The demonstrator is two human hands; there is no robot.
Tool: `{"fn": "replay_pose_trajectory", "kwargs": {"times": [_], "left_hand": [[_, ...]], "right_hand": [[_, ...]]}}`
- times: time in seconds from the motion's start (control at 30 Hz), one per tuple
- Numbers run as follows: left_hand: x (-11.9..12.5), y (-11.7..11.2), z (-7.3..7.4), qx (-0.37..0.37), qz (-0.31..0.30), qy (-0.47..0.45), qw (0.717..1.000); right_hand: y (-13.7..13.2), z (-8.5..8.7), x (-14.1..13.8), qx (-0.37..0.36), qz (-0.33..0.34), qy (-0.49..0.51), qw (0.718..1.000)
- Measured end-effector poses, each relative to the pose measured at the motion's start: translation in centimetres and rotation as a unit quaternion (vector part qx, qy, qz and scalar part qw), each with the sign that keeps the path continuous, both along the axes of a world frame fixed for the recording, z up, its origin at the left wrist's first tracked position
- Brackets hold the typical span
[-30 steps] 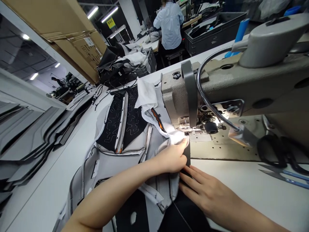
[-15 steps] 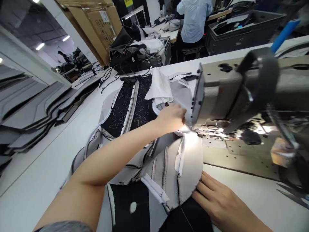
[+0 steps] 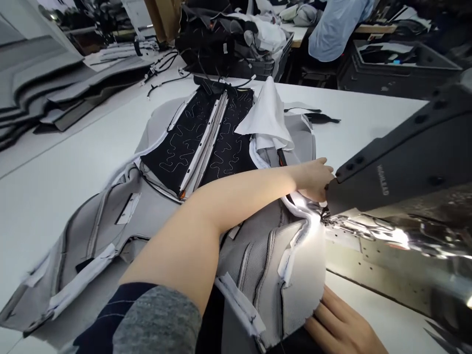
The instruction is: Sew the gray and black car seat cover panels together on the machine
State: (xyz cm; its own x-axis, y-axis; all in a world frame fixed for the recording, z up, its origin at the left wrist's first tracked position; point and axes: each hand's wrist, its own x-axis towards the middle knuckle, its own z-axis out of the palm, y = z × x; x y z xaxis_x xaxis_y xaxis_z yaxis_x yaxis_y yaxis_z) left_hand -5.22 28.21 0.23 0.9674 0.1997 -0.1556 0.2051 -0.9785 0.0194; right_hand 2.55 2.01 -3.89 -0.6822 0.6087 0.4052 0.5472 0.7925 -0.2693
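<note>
A grey and black sewn cover, which looks like a seat cover, lies spread under the sewing machine. The lamp lights its pale rounded panel beside the needle area. My left hand reaches across the cover to the machine head, its fingers curled. The machine head partly hides them, so what they pinch is unclear. Lower down, my right hand has its fingers at the panel's outer edge, with the tips tucked under the fabric. A loose white cloth flap stands up behind my left hand.
Stacked grey padded pieces lie on the left of the white table. Beyond its far edge are a heaped crate, a grey bin and a person in a light blue top. Scissor-like blades lie lower right.
The view has swung downward and turned. My left hand has moved right, closer to the machine head. My right hand remains at the panel's edge.
</note>
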Motion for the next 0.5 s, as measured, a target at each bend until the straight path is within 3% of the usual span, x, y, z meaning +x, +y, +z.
{"fn": "replay_pose_trajectory", "kwargs": {"times": [0.17, 0.37, 0.5], "left_hand": [[0.3, 0.3, -0.4, 0.006, -0.004, -0.006, 1.000], [0.5, -0.1, 0.7, 0.012, 0.046, 0.056, 0.997], [-0.2, 0.2, 1.0, -0.020, 0.040, 0.030, 0.999]], "right_hand": [[0.3, 0.3, 0.1, 0.011, 0.007, -0.026, 1.000], [0.0, 0.4, -0.1, 0.023, 0.002, -0.035, 0.999], [0.1, 0.1, -0.1, 0.038, 0.006, -0.054, 0.998]]}}
